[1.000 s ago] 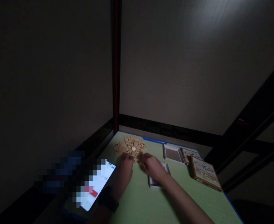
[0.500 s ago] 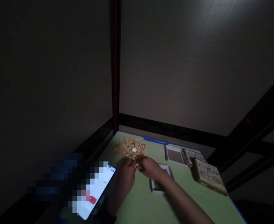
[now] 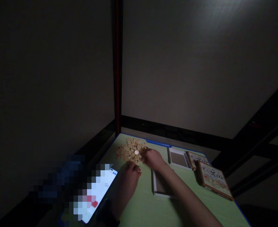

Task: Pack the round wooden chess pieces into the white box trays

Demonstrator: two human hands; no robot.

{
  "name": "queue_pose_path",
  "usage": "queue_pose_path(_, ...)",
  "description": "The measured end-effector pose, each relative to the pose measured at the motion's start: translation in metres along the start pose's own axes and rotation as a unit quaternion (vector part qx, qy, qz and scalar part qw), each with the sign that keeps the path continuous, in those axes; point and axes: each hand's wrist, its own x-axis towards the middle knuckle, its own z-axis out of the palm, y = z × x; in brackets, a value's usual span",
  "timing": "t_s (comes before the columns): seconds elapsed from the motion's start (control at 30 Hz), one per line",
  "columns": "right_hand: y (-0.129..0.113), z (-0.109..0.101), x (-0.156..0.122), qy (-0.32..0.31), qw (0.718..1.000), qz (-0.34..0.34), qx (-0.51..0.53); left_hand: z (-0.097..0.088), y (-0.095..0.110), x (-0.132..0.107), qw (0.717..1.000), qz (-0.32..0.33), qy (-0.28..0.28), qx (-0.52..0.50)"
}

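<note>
A loose heap of round wooden Chinese chess pieces [image 3: 127, 148], some with red or dark characters, lies at the table's far left. One paler, whitish disc [image 3: 136, 152] stands out on the heap. My left hand [image 3: 130, 175] is closed just in front of the heap, with a chess piece [image 3: 140, 169] between thumb and fingers, its marked face showing. At the heap's right edge my right hand [image 3: 151, 157] reaches down with curled fingers touching the pieces. Its fingertips are dark, and what they pinch is hidden.
Under my right forearm is an open shallow white tray [image 3: 154, 184]. Another tray [image 3: 179, 157] stands at the back right, beside two patterned boxes [image 3: 216, 179]. A lit phone [image 3: 101, 190] lies left of my left arm on the green table [image 3: 143, 209]. Walls rise behind.
My hands were together in front of the heap. The right has moved away, up and right onto the heap's edge. The left stays near its place, keeping a piece.
</note>
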Motion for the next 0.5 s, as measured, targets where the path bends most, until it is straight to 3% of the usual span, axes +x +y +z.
queue_pose_path(0.3, -0.014, 0.018, 0.0, -0.008, 0.997, -0.05, -0.063, -0.001, 0.006, 0.001, 0.998, -0.012, -0.018, 0.062)
queue_pose_path(0.5, -0.005, 0.018, 0.001, -0.017, 0.995, -0.102, -0.005, -0.001, 0.005, 0.002, 0.997, -0.016, -0.031, 0.073)
